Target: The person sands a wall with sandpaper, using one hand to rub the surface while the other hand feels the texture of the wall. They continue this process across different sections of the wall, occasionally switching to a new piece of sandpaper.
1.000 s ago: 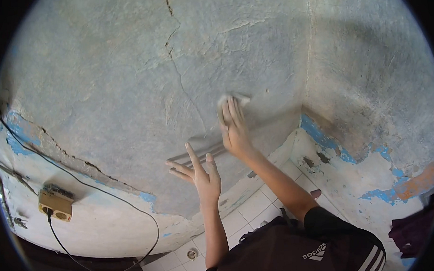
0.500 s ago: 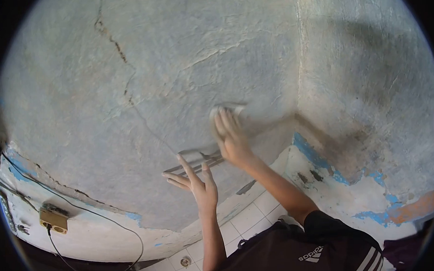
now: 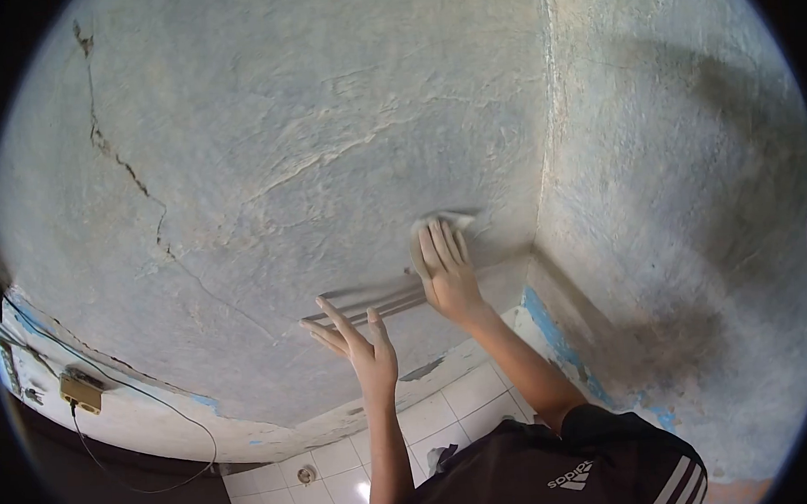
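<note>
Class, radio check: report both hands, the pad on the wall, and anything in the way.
Right hand flat, pressing pale sanding pad to rough grey plaster wall. Left hand open, empty, by wall. Wall corner close right.

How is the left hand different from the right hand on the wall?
The right hand presses a small pale sanding pad flat against the grey plaster wall; the left hand holds nothing. The right hand's fingers lie together, the left hand's fingers are spread. Both are bare and raised.
</note>
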`<state>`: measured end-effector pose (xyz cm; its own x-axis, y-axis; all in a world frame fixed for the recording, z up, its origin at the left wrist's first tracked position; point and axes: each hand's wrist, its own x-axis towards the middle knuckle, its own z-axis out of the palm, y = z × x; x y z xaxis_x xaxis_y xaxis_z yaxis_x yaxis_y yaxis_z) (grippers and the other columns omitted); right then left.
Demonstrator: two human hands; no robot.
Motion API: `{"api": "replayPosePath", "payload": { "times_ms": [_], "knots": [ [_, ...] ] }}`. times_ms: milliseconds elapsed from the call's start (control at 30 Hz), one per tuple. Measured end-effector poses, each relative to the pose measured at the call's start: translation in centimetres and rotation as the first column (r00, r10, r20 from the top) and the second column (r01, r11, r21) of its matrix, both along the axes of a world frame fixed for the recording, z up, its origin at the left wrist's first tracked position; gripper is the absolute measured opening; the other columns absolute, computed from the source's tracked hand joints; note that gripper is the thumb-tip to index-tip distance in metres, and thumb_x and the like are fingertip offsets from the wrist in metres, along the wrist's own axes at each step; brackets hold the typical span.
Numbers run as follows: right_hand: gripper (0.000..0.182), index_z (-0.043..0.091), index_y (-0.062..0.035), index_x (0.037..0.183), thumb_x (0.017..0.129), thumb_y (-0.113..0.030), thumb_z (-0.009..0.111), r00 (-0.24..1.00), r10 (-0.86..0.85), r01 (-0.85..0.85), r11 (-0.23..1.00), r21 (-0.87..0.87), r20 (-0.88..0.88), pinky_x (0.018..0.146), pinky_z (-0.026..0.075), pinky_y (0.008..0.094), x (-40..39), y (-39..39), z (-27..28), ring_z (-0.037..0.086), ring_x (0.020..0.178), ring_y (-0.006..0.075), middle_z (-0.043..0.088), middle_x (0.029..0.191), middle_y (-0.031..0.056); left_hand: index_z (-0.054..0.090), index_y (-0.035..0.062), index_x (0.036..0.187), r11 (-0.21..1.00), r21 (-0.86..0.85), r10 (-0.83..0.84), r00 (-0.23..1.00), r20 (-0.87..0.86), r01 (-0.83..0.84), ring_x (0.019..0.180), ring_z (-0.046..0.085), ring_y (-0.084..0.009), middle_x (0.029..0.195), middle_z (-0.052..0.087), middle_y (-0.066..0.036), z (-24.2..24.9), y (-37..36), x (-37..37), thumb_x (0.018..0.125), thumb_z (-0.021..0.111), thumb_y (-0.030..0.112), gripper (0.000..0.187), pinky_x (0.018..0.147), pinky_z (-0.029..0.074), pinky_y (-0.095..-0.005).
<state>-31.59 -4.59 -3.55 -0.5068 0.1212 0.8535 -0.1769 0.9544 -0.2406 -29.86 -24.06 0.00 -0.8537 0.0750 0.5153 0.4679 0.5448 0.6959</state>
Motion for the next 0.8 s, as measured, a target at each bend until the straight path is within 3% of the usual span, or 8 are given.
{"api": "replayPosePath", "payload": {
  "times_ms": [100, 200, 300, 400, 467, 567, 733, 800],
  "knots": [
    [0.061, 0.032, 0.0016, 0.154, 0.099, -0.019, 0.048, 1.000, 0.005, -0.005, 1.000, 0.028, 0.018, 0.119, 0.022, 0.0595, 0.6, 2.2, -0.5, 0.033, 0.146, 0.0445, 0.034, 0.158, 0.0252, 0.006, 0.0140, 0.164, 1.000, -0.011, -0.003, 0.999, 0.032, 0.003, 0.151, -0.018, -0.0492, 0.162, -0.020, -0.033, -0.2, 2.1, 0.4, 0.105, 0.052, 0.038, 0.078, 0.120, 0.003, -0.0613],
    [0.060, 0.032, 0.0032, 0.154, 0.100, -0.020, 0.045, 0.999, 0.038, -0.038, 0.999, 0.013, 0.020, 0.120, 0.018, 0.0601, 0.8, 4.9, 4.8, 0.031, 0.146, 0.0452, 0.033, 0.158, 0.0267, 0.006, 0.0124, 0.163, 0.999, -0.027, -0.019, 0.999, 0.038, 0.020, 0.150, -0.017, -0.0509, 0.161, -0.020, -0.034, -0.6, 3.4, 0.7, 0.106, 0.051, 0.039, 0.078, 0.119, 0.004, -0.0624],
    [0.061, 0.031, 0.0042, 0.154, 0.101, -0.021, 0.045, 0.995, 0.013, -0.019, 0.998, -0.053, -0.098, 0.120, 0.017, 0.0606, 0.7, 6.8, 8.0, 0.029, 0.147, 0.0472, 0.032, 0.158, 0.0288, 0.007, 0.0115, 0.163, 0.999, -0.020, -0.029, 0.998, 0.049, 0.030, 0.149, -0.017, -0.0531, 0.160, -0.021, -0.036, -0.4, 4.9, 1.1, 0.106, 0.051, 0.039, 0.078, 0.118, 0.004, -0.0641],
    [0.062, 0.030, 0.0055, 0.154, 0.102, -0.024, 0.044, 0.997, 0.021, -0.025, 0.998, -0.053, -0.074, 0.120, 0.017, 0.0611, 0.9, 6.6, 6.6, 0.027, 0.147, 0.0484, 0.031, 0.158, 0.0307, 0.006, 0.0119, 0.163, 0.999, -0.019, -0.035, 0.998, 0.057, 0.036, 0.150, -0.018, -0.0513, 0.160, -0.020, -0.035, -0.4, 6.1, 1.5, 0.106, 0.052, 0.038, 0.078, 0.119, 0.005, -0.0622],
    [0.065, 0.026, 0.0125, 0.152, 0.105, -0.030, 0.041, 0.996, 0.028, -0.025, 0.999, -0.036, 0.088, 0.120, 0.015, 0.0608, 1.4, 5.3, 2.2, 0.023, 0.148, 0.0510, 0.028, 0.156, 0.0364, 0.006, 0.0123, 0.163, 0.999, -0.001, -0.047, 0.997, 0.056, 0.048, 0.150, -0.018, -0.0493, 0.161, -0.020, -0.034, -0.6, 6.6, 1.6, 0.105, 0.052, 0.038, 0.079, 0.120, 0.005, -0.0604],
    [0.064, 0.030, 0.0095, 0.152, 0.104, -0.029, 0.043, 0.981, 0.044, -0.033, 0.998, -0.060, 0.188, 0.119, 0.017, 0.0623, 2.8, 4.7, 0.8, 0.028, 0.147, 0.0488, 0.031, 0.157, 0.0328, 0.006, 0.0112, 0.163, 0.999, -0.019, -0.041, 0.998, 0.036, 0.042, 0.150, -0.018, -0.0496, 0.161, -0.020, -0.034, -1.1, 7.2, 1.4, 0.105, 0.053, 0.038, 0.079, 0.120, 0.005, -0.0604],
    [0.066, 0.030, 0.0104, 0.152, 0.104, -0.032, 0.044, 1.000, -0.005, 0.005, 1.000, 0.000, -0.006, 0.120, 0.014, 0.0617, 1.3, 7.9, 11.3, 0.026, 0.147, 0.0494, 0.030, 0.157, 0.0328, 0.007, 0.0108, 0.163, 1.000, -0.012, -0.024, 0.999, 0.035, 0.024, 0.151, -0.017, -0.0493, 0.161, -0.020, -0.035, -0.9, 7.7, 1.6, 0.105, 0.053, 0.036, 0.078, 0.120, 0.006, -0.0601],
    [0.067, 0.029, 0.0106, 0.153, 0.104, -0.033, 0.043, 0.996, -0.002, 0.001, 1.000, -0.006, -0.084, 0.120, 0.013, 0.0615, 0.9, 8.4, 12.5, 0.025, 0.148, 0.0494, 0.030, 0.158, 0.0327, 0.007, 0.0112, 0.163, 1.000, -0.005, -0.015, 0.999, 0.030, 0.015, 0.151, -0.017, -0.0492, 0.161, -0.020, -0.035, -0.9, 7.8, 1.6, 0.105, 0.053, 0.035, 0.078, 0.120, 0.006, -0.0597]
  ]
}}
